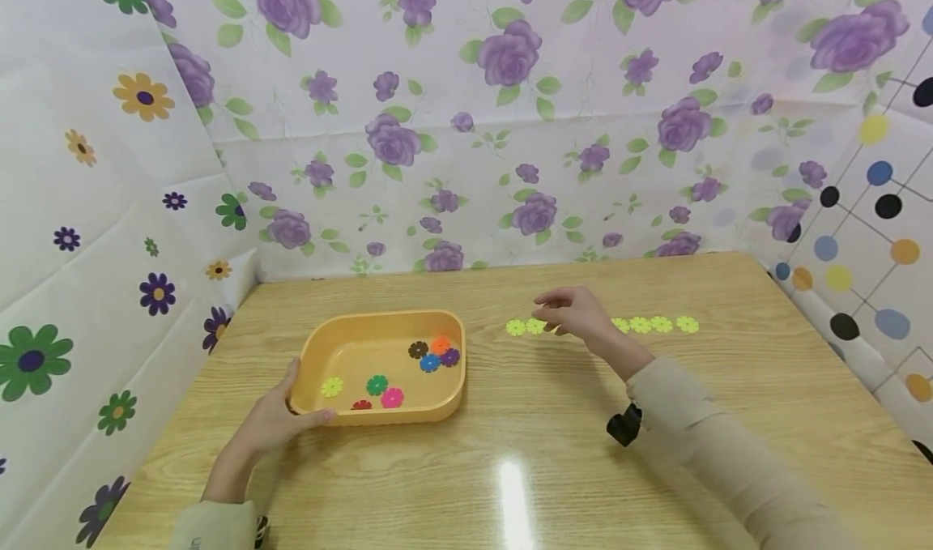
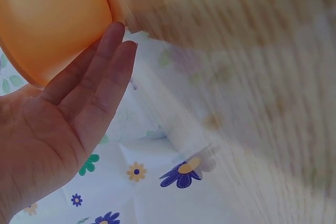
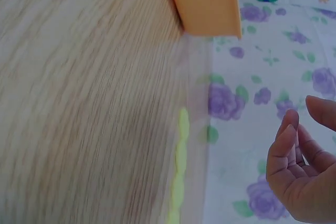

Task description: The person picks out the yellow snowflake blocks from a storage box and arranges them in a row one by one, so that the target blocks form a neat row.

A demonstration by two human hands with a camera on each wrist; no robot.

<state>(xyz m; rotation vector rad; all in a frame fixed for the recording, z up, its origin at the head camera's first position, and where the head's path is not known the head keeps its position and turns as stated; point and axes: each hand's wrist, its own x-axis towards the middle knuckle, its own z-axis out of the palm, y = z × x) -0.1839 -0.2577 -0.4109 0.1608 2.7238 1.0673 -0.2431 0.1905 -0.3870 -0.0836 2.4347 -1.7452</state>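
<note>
An orange plastic tray (image 1: 462,372) stands on the left half of the table, with several small notched flower discs inside. My left hand (image 1: 273,416) holds its near left corner, thumb on the front rim and fingers against the outer wall. In the left wrist view these fingers lie fairly straight along the orange tray (image 2: 58,19). Right of the tray runs a row of yellow flower discs (image 1: 640,325). Over that row hovers my right hand (image 1: 579,315), hiding its middle. The right wrist view shows this hand (image 3: 302,177) loosely bent, thumb apart from the fingers, with nothing held.
The discs in the tray include a yellow one (image 1: 332,386), a green one (image 1: 377,385), a pink one (image 1: 392,397) and a blue one (image 1: 430,363). Flower-patterned sheets (image 1: 452,169) rise behind the wooden table (image 1: 408,485); a dotted sheet (image 1: 860,275) borders it at right.
</note>
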